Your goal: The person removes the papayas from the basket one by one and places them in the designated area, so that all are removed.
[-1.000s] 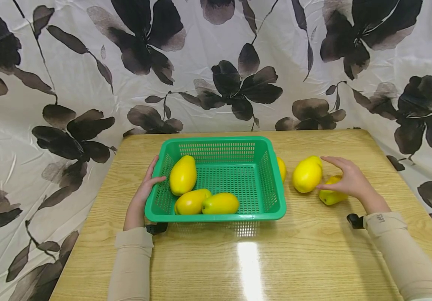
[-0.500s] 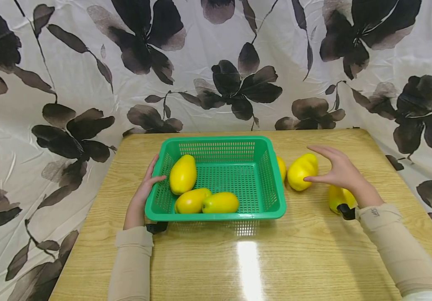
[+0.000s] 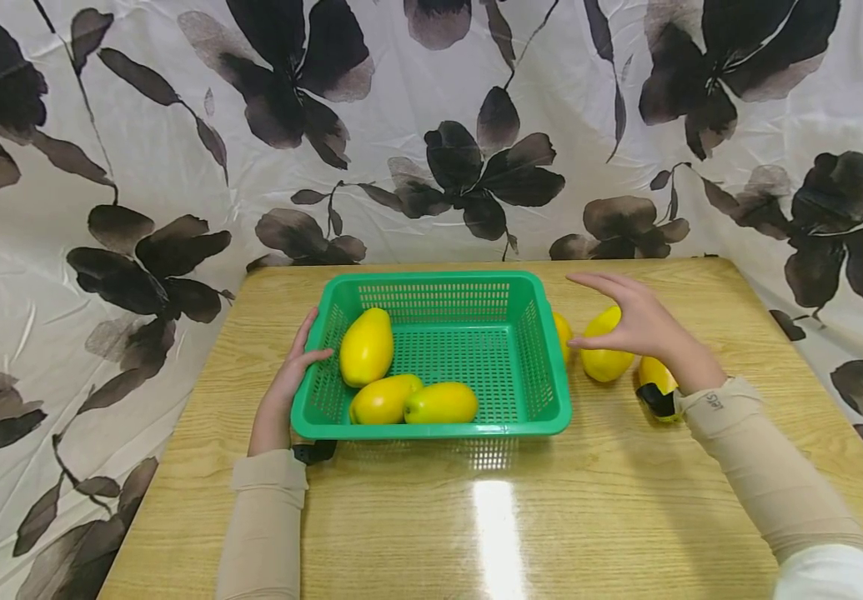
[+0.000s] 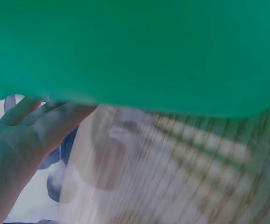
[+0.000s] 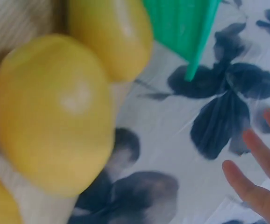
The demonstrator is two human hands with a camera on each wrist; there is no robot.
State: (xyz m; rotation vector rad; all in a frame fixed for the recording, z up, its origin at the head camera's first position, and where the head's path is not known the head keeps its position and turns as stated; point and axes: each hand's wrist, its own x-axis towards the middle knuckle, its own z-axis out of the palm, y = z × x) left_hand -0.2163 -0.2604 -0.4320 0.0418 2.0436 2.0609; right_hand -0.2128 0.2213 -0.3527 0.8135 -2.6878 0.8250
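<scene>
Head view: green basket [image 3: 431, 431] on wooden table [image 3: 401, 533] — three yellow fruits [image 3: 366, 348] inside. Left hand [image 3: 286, 383] grips the left rim, thumb over it. Right hand [image 3: 639, 321], thumb and fingers apart, above three outer fruits: inner one [image 3: 564, 327] part-hidden by the basket, middle one [image 3: 605, 364] by the hand, last one [image 3: 653, 373] by a black wrist device [image 3: 659, 402]. Floral cloth [image 3: 401, 83] behind.
</scene>
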